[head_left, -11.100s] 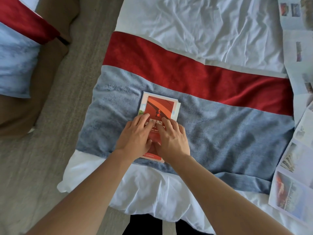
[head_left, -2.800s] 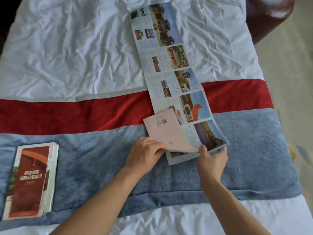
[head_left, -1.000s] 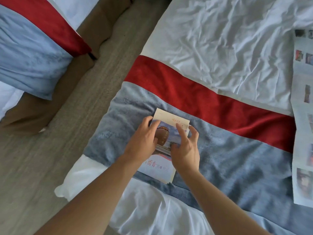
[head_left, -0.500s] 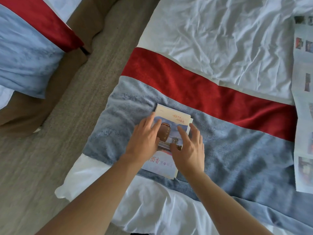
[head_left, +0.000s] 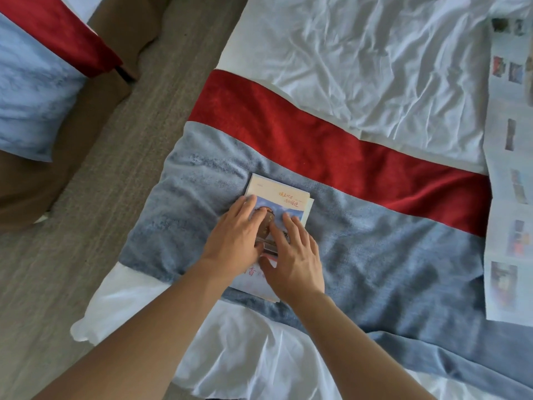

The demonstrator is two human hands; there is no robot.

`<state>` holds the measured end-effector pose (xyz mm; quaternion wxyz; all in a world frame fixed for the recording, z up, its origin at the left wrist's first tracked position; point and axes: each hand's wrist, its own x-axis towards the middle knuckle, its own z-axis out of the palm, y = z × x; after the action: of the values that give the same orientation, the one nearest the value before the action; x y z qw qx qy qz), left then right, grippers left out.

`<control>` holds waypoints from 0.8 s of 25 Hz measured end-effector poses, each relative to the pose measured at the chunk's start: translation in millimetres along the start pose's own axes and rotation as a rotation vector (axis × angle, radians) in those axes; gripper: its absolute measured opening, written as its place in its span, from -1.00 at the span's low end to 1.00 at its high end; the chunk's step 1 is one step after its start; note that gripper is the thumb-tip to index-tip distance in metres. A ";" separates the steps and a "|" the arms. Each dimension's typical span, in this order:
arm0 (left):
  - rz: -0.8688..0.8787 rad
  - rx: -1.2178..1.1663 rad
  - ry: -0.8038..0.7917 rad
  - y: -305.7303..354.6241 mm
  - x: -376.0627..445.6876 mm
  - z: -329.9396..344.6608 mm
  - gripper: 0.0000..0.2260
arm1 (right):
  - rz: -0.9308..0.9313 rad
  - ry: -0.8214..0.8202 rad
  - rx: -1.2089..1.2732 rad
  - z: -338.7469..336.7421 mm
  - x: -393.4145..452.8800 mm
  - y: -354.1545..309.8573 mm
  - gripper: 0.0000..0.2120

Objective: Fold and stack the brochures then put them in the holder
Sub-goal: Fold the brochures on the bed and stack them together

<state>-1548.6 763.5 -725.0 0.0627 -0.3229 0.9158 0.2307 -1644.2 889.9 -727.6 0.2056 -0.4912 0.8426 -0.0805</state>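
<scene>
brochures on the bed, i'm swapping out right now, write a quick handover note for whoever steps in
Left hand: flat, fingers straight, pressing on the brochure stack.
Right hand: flat too, pressing the same stack from its right side.
The stack lies on the grey band of the bed runner, near the bed's left edge, with a folded brochure on top.
Done: several brochures folded and stacked.
Left: one long unfolded brochure lies open at the right edge of the view; fold it, add it to the stack, then put all in the holder, which is not in view.
</scene>
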 end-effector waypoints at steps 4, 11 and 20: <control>-0.077 0.075 -0.010 19.2 13.2 -15.4 -0.56 | 0.015 0.055 0.101 -24.3 3.9 7.4 -0.52; -0.026 0.070 -0.063 78.1 48.9 -30.4 -0.56 | 0.131 0.153 0.113 -67.9 -2.2 69.2 -0.51; 0.076 0.122 -0.108 192.0 81.6 -5.8 -0.40 | 0.496 0.243 0.245 -114.8 -56.0 204.6 -0.51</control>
<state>-1731.4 846.5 -668.1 0.1225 -0.2705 0.9350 0.1938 -1831.4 1033.6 -678.1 0.1745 -0.2289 0.9392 -0.1870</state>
